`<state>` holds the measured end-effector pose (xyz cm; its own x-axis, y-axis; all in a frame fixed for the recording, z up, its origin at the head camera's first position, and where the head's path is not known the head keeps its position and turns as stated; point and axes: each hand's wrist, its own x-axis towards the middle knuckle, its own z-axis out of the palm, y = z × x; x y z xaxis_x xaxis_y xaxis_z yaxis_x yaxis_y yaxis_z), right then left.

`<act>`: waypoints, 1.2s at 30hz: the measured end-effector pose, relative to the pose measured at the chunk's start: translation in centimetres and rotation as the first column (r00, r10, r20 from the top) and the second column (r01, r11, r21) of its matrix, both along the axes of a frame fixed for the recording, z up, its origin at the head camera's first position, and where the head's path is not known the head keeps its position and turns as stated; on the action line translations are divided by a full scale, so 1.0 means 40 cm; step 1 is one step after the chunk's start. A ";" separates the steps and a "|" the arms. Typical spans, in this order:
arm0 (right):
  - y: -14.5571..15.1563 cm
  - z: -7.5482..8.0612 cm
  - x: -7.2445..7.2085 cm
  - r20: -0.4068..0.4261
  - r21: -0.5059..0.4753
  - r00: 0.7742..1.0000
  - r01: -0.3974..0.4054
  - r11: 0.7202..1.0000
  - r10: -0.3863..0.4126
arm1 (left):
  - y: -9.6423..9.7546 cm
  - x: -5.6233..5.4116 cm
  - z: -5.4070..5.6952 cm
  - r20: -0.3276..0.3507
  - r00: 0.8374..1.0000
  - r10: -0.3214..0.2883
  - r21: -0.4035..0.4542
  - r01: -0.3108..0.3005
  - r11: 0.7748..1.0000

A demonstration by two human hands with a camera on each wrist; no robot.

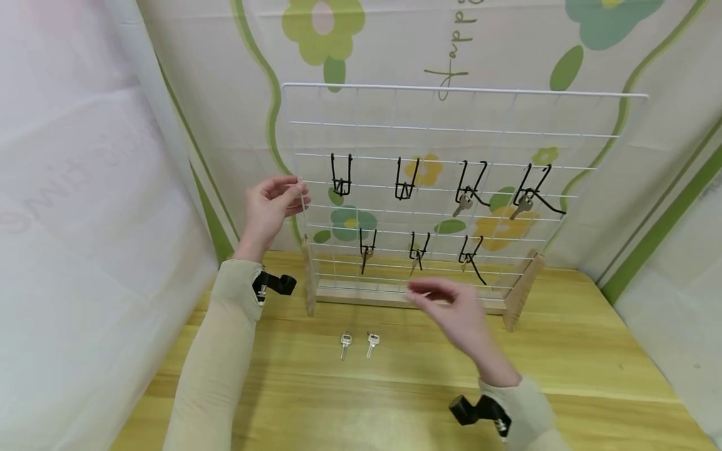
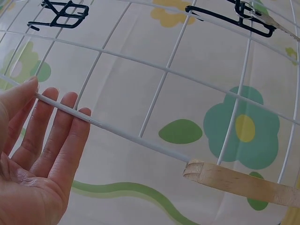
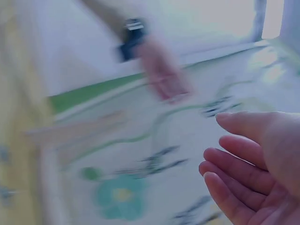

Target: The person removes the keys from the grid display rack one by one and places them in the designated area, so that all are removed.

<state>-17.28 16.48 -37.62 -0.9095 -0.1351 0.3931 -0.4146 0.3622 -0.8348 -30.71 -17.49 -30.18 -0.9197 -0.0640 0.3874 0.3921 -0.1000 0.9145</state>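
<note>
My left hand [image 1: 272,203] holds the left edge of a white wire grid rack [image 1: 462,89], thumb on one side of the edge wire and fingers [image 2: 70,136] on the other. Above the table, in front of the rack's lower bar, is my right hand [image 1: 451,313], its fingers loosely bent and nothing in them. Black hooks hang on the grid in two rows. Keys hang on the upper row's two right hooks, among them a key [image 1: 524,203] at the far right. A smaller key [image 1: 368,252] hangs on the lower left hook. Two upper left hooks [image 1: 341,185] bear no key.
Two silver keys, a left key [image 1: 346,341] and a right key [image 1: 372,341], lie on the wood-grain table [image 1: 338,407] before the rack. Wooden feet [image 1: 521,294] support the rack at both ends. A flower-patterned cloth [image 1: 214,75] stands behind it. The right wrist view is blurred.
</note>
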 end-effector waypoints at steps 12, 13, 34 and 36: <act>0.153 0.197 -0.070 -0.002 -0.257 0.955 0.287 0.923 -0.297 | 0.003 0.004 0.006 0.005 1.000 0.012 0.005 -0.012 1.000; 0.158 0.204 -0.086 0.024 -0.254 0.952 0.300 0.920 -0.304 | 0.002 0.004 0.006 0.002 1.000 0.013 0.009 -0.013 1.000; 0.136 0.222 -0.194 0.072 -0.394 0.975 0.220 0.892 -0.209 | 0.005 0.001 0.002 0.003 1.000 0.010 0.001 -0.010 1.000; 0.133 0.225 -0.195 0.073 -0.417 0.975 0.222 0.882 -0.211 | 0.006 0.001 0.002 0.003 1.000 0.013 -0.006 -0.013 1.000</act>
<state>-25.07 21.79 -28.63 -0.9075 0.2386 0.3458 -0.3431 0.0541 -0.9378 -30.65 -17.26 -30.11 -0.9201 -0.0736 0.3846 0.3902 -0.0900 0.9163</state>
